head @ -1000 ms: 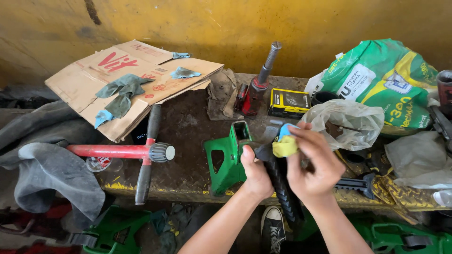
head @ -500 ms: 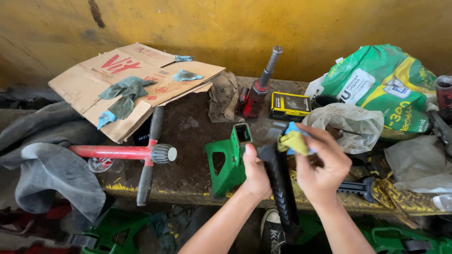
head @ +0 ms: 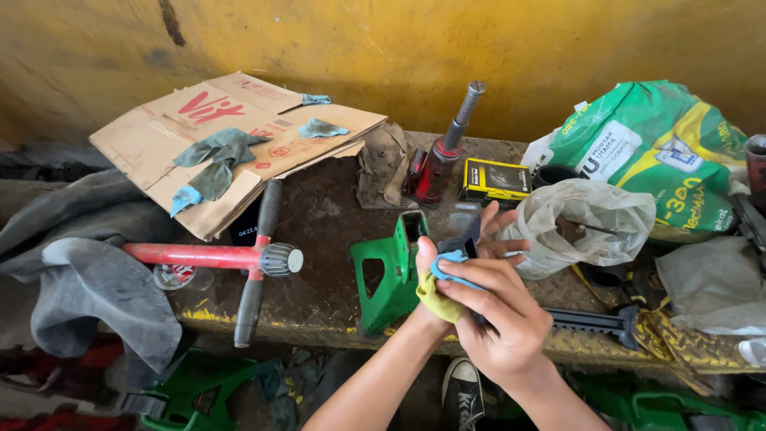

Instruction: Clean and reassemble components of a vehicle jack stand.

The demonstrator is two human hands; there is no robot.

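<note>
Low in the middle of the frame, the right hand (head: 499,319) presses a yellow-and-blue cloth (head: 439,289) against a black rubber strip (head: 471,239), fingers curled around the cloth, while the left hand (head: 471,243) lies behind it with fingers spread, backing the strip; whether that hand truly grips it cannot be told. The strip sits just right of the green metal stand (head: 383,275), above the front edge of the dirty surface (head: 327,231). Only a short dark part of it shows between the hands, so its long axis seems to run from the lower middle up toward the frame's top, tilted slightly right, though its ends are hidden. The likely risk is that the strip slips from the open left hand under the rubbing pressure and drops past the surface edge to the cluttered floor. A wide stroke could also knock the clear plastic bag (head: 586,223) just right of the hands.
</note>
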